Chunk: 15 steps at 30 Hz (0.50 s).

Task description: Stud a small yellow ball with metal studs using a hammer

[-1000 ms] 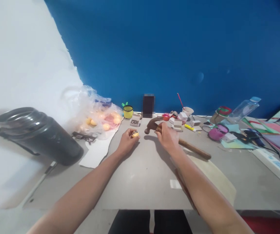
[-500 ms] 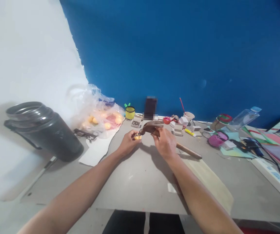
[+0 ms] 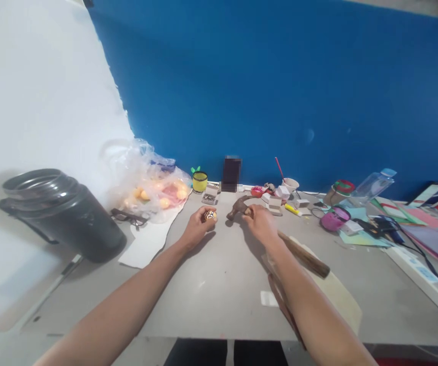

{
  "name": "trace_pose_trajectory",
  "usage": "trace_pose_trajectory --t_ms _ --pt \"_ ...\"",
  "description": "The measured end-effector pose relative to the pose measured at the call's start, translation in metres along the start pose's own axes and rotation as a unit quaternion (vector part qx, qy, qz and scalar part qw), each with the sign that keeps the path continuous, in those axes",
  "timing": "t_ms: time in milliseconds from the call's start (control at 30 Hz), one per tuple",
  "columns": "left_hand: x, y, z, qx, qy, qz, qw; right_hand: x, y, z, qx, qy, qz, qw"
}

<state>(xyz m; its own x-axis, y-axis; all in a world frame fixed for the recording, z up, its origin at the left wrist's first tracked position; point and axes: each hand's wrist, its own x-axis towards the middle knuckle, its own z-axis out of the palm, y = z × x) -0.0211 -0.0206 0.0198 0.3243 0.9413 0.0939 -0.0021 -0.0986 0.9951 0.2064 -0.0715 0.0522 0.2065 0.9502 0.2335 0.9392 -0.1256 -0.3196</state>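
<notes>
My left hand (image 3: 197, 227) rests on the grey table (image 3: 226, 284) with its fingers pinched round a small yellow and dark object (image 3: 210, 215). My right hand (image 3: 261, 223) is closed round the hammer (image 3: 294, 247) just behind its head. The brown hammer head (image 3: 239, 206) sits a little right of the small object and is apart from it. The wooden handle runs back to the right past my wrist.
A dark plastic jar (image 3: 62, 213) lies on its side at the left, with glasses (image 3: 129, 217) and a clear bag of fruit (image 3: 154, 185) beyond it. A yellow cup (image 3: 199, 181), small boxes, a pink pouch (image 3: 333, 220), a bottle (image 3: 371, 184) and coloured papers crowd the back and right.
The hammer head was right beside the small object half a second ago; now it has drawn back to the right and lower. My left hand has stayed in place.
</notes>
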Motion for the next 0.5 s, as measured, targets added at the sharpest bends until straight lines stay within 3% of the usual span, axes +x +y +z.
trace_pose_trajectory --t_ms 200,500 --pt "0.001 0.003 0.002 -0.011 0.003 -0.016 1.0 0.004 0.003 0.005 -0.023 -0.095 0.038 0.994" --pt "0.003 -0.005 0.001 0.001 0.002 -0.007 1.0 0.006 0.008 0.017 -0.066 -0.117 0.037 0.99"
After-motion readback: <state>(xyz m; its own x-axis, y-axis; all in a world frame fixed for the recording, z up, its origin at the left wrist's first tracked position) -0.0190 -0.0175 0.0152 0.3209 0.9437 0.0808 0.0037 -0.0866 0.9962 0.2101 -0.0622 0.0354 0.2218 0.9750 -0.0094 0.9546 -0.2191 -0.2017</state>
